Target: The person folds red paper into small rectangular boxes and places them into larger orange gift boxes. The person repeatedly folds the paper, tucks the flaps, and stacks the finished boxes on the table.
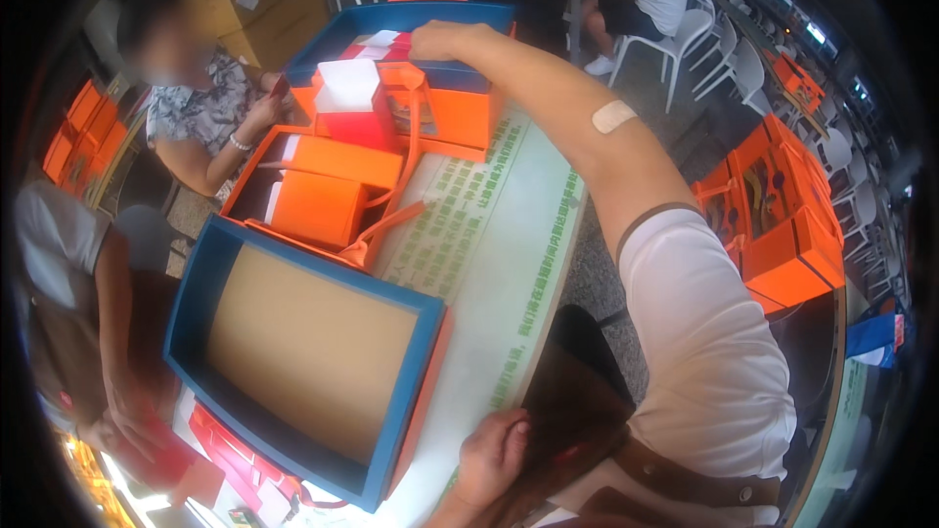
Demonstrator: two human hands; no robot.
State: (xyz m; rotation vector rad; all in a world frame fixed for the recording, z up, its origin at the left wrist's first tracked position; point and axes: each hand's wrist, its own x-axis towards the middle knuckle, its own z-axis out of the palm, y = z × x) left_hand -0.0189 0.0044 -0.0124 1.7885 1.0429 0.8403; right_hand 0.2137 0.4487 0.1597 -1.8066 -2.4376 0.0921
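Though blurry, likely cartons (279, 8) behind box (460, 76)

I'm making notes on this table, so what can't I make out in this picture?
All in the head view:
Right hand: fingertips, and anything they hold, hidden by the hand itself at the far blue-rimmed box.
Left hand: its curled fingers hide whether the palm holds anything.
Red carton: contents hidden by its walls and white flap.
Seated person's red item: too small and blurred to identify.
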